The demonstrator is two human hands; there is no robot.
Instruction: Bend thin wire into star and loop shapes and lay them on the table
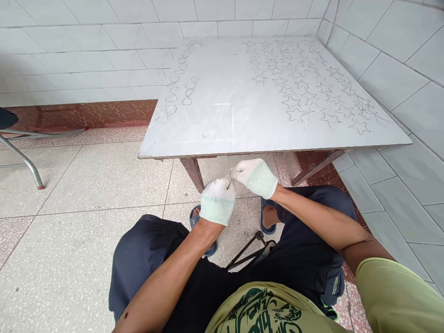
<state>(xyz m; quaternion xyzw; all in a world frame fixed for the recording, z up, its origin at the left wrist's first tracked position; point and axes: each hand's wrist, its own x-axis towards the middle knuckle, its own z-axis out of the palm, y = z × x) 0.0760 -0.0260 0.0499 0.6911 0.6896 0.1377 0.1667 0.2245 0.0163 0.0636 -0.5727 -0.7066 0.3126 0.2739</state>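
Thin piece [231, 176], too small and hidden to see well, right between the fingertips of the left hand [218, 190] and right hand [255, 175]. Closed around it in a pinch from both sides, in white gloves [217, 210], just in front of the tabletop's [260, 136] near edge. On the tabletop, wire stars [302, 84] toward the right edge, wire loops [188, 92] by the left edge.

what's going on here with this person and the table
A seated person has the gloved left hand and gloved right hand together before the table, fingers closed; anything between them is too small to tell. Thin star shapes lie on the table's right side, looped shapes on its left.
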